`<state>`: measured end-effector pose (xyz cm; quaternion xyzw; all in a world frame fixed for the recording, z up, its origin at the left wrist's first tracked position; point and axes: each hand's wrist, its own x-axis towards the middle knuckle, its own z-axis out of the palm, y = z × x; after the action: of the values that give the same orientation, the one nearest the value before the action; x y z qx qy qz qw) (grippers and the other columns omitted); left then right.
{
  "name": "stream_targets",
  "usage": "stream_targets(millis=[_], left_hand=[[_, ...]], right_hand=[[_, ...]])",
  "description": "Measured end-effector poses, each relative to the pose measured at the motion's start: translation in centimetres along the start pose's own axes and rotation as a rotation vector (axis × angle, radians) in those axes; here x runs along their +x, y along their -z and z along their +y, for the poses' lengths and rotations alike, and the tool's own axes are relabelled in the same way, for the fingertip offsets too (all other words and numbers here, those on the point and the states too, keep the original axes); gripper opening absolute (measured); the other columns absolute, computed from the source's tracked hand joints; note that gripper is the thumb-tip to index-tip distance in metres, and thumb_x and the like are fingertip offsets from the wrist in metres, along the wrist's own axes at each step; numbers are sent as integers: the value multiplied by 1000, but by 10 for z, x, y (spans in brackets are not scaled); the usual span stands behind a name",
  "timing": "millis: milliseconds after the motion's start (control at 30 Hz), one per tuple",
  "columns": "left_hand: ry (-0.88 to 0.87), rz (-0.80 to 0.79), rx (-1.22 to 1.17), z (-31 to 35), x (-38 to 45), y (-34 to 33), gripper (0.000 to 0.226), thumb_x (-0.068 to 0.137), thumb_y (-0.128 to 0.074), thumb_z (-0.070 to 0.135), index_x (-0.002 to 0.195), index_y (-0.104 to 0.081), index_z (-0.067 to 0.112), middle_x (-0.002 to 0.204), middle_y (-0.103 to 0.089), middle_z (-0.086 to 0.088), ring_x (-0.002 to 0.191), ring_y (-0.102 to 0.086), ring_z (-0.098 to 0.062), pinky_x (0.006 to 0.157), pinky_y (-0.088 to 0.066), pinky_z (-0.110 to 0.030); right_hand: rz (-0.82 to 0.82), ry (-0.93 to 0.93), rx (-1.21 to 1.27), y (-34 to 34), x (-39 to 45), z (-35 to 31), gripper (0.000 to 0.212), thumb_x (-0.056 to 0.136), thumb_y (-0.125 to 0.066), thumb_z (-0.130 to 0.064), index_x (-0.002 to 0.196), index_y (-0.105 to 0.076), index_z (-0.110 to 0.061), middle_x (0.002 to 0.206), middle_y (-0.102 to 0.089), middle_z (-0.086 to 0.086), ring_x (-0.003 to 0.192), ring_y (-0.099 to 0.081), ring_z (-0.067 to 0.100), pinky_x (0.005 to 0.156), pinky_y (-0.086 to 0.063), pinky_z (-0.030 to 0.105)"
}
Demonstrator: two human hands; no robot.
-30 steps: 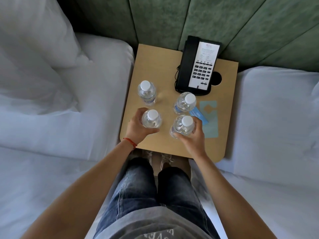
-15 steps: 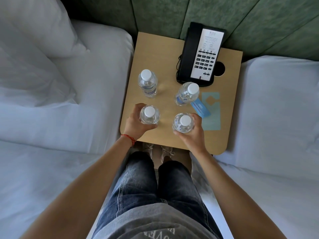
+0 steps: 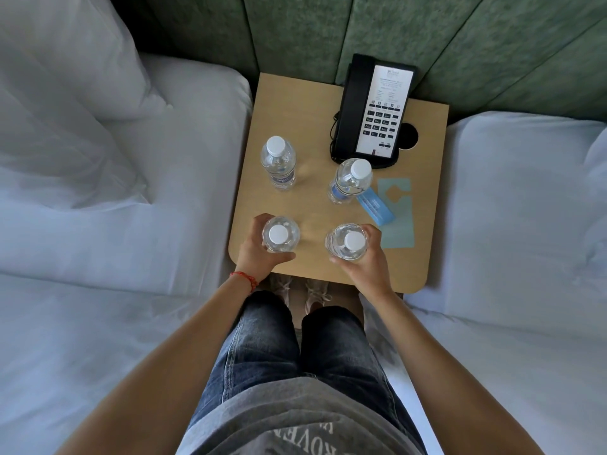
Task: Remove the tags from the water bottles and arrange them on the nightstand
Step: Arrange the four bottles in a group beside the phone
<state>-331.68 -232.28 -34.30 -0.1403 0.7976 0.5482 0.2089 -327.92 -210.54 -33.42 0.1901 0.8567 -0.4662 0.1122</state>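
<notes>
Each hand grips a clear plastic white-capped water bottle near the tan wooden surface's (image 3: 305, 103) front edge: left hand (image 3: 259, 254) on the near-left bottle (image 3: 280, 234), right hand (image 3: 364, 267) on the near-right bottle (image 3: 346, 242). Behind stand two more bottles (image 3: 278, 163) (image 3: 349, 180), the right one just before a black desk phone (image 3: 372, 110) and beside a blue paper tag (image 3: 374, 205).

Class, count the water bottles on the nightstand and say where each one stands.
4. Back-left bottle; back-right bottle before the phone; front-left bottle in the left hand; front-right bottle in the right hand. None seems hidden.
</notes>
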Motion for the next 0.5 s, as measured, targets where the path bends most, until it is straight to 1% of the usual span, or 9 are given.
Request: stream_targets(millis=[133,233,300,367,400,500], left_hand=[[3,-19,-8,3,0,1,78,51,-86,9,114,-43,26,101,-52,22,99,-54,-17,86,-51,-50],[11,-21,-21,6,-2,4,73,55,-86,11,113,-46,28,103,-52,21,103,-53,-17,88,-51,-41],[22,-18,-25,8,-5,5,70,57,-85,15,113,-47,32,104,-52,22,106,-53,-16,88,-49,-34],[40,-14,-14,13,-6,7,71,58,-85,21,116,-47,33,104,-52,24,106,-52,-12,87,-46,-28],[45,-15,-5,16,-7,7,73,57,-85,25,119,-47,32,105,-53,22,106,-51,-11,86,-44,-26],[62,-19,-8,28,-9,8,86,46,-79,48,124,-47,28,115,-53,12,109,-49,-10,89,-42,-27]], right_hand=[[4,6,-33,2,-5,0,78,61,-85,-24,122,-38,-12,116,-58,0,100,-56,16,72,-34,10],[-8,-2,-32,5,-6,-3,77,62,-84,-26,123,-38,-14,117,-57,-1,103,-56,15,73,-35,11],[-21,-12,-32,7,-8,-5,76,64,-83,-29,124,-38,-16,120,-57,-1,106,-55,15,78,-37,15],[-29,-9,-17,10,-9,-8,74,66,-81,-31,125,-38,-17,122,-56,-1,109,-55,16,81,-40,20],[-31,-3,-1,13,-9,-10,74,67,-80,-33,126,-37,-18,125,-55,-1,111,-54,16,84,-41,22],[-43,3,63,21,-7,-18,78,71,-76,-40,134,-33,-21,138,-46,-2,123,-45,12,97,-36,25]])
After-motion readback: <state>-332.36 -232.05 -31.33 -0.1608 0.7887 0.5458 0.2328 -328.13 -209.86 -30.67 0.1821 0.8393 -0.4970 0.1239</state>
